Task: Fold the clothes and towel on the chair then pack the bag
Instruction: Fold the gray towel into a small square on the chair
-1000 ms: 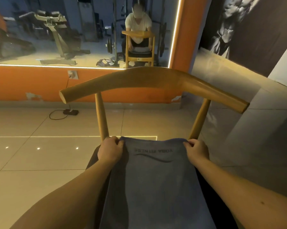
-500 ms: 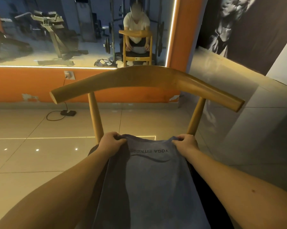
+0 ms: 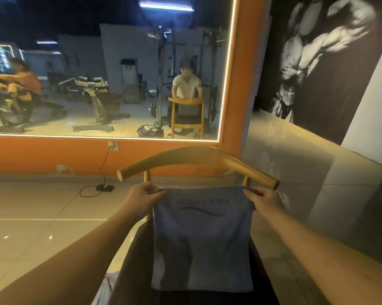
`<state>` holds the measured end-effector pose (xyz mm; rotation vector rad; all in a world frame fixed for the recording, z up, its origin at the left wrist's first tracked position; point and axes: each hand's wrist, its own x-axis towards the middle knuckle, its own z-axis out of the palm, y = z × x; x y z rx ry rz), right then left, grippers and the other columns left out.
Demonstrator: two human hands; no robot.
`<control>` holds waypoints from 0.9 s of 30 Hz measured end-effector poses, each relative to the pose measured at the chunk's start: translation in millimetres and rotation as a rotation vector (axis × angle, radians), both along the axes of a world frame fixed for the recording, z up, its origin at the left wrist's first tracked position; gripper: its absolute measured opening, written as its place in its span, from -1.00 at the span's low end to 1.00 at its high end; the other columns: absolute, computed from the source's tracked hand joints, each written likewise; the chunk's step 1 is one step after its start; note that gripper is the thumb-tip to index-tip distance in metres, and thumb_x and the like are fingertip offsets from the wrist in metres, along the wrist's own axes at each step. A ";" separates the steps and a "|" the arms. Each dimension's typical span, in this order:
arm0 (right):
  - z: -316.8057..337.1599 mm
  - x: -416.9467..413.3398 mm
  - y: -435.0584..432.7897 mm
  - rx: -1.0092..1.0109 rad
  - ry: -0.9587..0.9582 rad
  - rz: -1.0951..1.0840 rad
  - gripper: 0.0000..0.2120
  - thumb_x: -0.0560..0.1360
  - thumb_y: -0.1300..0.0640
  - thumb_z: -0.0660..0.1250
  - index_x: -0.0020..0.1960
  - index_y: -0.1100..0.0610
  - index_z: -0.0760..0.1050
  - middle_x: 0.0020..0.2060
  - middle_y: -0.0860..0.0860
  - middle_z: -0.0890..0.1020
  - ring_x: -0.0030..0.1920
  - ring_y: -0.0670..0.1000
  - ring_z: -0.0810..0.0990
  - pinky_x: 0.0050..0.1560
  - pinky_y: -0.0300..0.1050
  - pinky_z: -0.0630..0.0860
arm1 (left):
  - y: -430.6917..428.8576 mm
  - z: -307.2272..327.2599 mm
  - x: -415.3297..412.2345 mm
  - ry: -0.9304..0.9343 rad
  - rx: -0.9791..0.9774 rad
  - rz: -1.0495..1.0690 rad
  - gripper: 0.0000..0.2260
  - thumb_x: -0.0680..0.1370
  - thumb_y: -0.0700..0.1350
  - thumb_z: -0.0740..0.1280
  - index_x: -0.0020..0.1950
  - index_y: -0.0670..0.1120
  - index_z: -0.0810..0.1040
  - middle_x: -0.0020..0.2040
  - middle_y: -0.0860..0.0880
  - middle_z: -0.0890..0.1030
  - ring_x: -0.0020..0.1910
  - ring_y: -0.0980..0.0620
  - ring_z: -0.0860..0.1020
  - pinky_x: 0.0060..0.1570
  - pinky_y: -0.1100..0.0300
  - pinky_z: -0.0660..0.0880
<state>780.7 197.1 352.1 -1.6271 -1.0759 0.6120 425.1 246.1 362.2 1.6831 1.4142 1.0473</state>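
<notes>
Both hands are up in front of me, one corner each. My left hand [image 3: 145,200] has fingers [image 3: 151,190] and thumb curled onto the top left corner of the blue towel [image 3: 202,243], and my right hand [image 3: 266,201] pinches the top right corner the same way, knuckles towards me. The top edge runs nearly taut from one grip to the other, sagging just a touch in the middle.

From that edge the towel hangs flat and wide between my forearms. There's dark lettering near the top, too blurred to read, with a long wavy line under it. The cloth drops in front of the chair [image 3: 185,157]: its curved wooden back rail sits just above and behind my fingers, and the two wooden posts show at either side of the top corners. The towel's bottom edge ends over the dark seat [image 3: 137,260]; I can't tell whether it brushes the seat or hangs free.

Down at the lower left, beside the seat, there's a bit of pale cloth [image 3: 104,287], too cut off to say what it is.

Ahead is the orange wall with the big lit mirror [image 3: 75,84]. In its reflection a dark bag [image 3: 150,130] lies on the floor just beside the reflected chair. Below the mirror, a cable runs from a wall socket [image 3: 113,145] down to a black adapter [image 3: 104,187] on the tiles.
</notes>
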 end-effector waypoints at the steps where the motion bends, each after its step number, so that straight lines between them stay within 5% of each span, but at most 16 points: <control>1: 12.6 0.2 -11.4 0.009 -0.002 0.005 -0.98 0.52 0.12 0.48 -0.06 0.05 0.69 -0.17 0.04 0.71 -0.05 0.12 0.68 -0.03 0.01 0.60 | -11.5 13.4 -3.7 0.003 0.016 -0.008 -0.86 0.55 -0.09 0.48 -0.11 -0.15 0.63 -0.15 -0.17 0.65 -0.12 -0.07 0.61 -0.08 -0.01 0.56; 4: 45.9 -1.7 -46.4 0.048 0.044 0.037 -0.89 0.49 0.26 0.48 -0.03 0.09 0.71 -0.07 0.09 0.72 -0.04 0.10 0.66 0.06 0.06 0.58 | -52.4 53.2 -13.3 0.043 0.052 -0.051 -0.86 0.59 -0.05 0.43 -0.07 -0.12 0.66 -0.08 -0.10 0.65 -0.05 -0.02 0.63 -0.06 0.11 0.56; 9: 90.0 -10.2 -107.9 0.057 0.054 0.152 -0.71 0.48 0.48 0.38 -0.09 0.09 0.65 -0.16 -0.02 0.69 -0.11 0.00 0.63 -0.17 -0.21 0.53 | -112.8 110.5 -25.5 0.128 0.178 -0.113 -0.94 0.56 -0.08 0.46 -0.09 -0.02 0.69 -0.03 0.00 0.66 0.00 0.06 0.61 -0.06 0.20 0.53; 15: 105.7 -6.8 -167.3 -0.094 -0.259 0.210 -0.77 0.50 0.35 0.42 0.03 0.05 0.66 -0.05 0.03 0.67 -0.02 0.02 0.61 -0.02 -0.12 0.54 | -172.2 151.9 -33.8 0.210 0.272 -0.159 -0.97 0.54 -0.15 0.49 -0.08 -0.06 0.67 -0.05 -0.04 0.66 -0.02 0.06 0.62 -0.06 0.15 0.57; 20: 116.4 -9.5 -204.4 -0.126 -0.141 0.197 -0.79 0.49 0.39 0.44 0.01 0.11 0.65 -0.06 0.12 0.67 -0.07 0.07 0.63 -0.03 -0.05 0.60 | -204.8 158.6 -44.3 0.320 0.335 -0.152 -0.90 0.53 -0.10 0.50 -0.01 -0.08 0.64 -0.02 -0.01 0.67 0.00 0.03 0.64 0.00 0.03 0.65; 24: 123.7 -15.1 -228.8 -0.203 -0.139 0.229 -0.78 0.47 0.45 0.41 -0.11 0.14 0.61 -0.18 0.10 0.64 -0.13 0.08 0.61 -0.17 -0.07 0.58 | -225.1 162.5 -44.2 0.304 0.376 -0.192 -0.80 0.53 -0.20 0.49 0.13 -0.10 0.61 0.04 -0.02 0.62 -0.01 0.14 0.58 -0.11 0.32 0.57; 27: 128.4 -15.1 -240.7 -0.213 -0.114 0.264 -0.78 0.45 0.48 0.42 -0.12 0.17 0.58 -0.17 0.13 0.61 -0.11 0.09 0.61 -0.05 0.00 0.63 | -234.5 164.2 -46.6 0.335 0.329 -0.239 -0.69 0.54 -0.22 0.47 0.28 -0.09 0.61 0.09 0.01 0.60 0.01 0.16 0.57 -0.20 0.49 0.47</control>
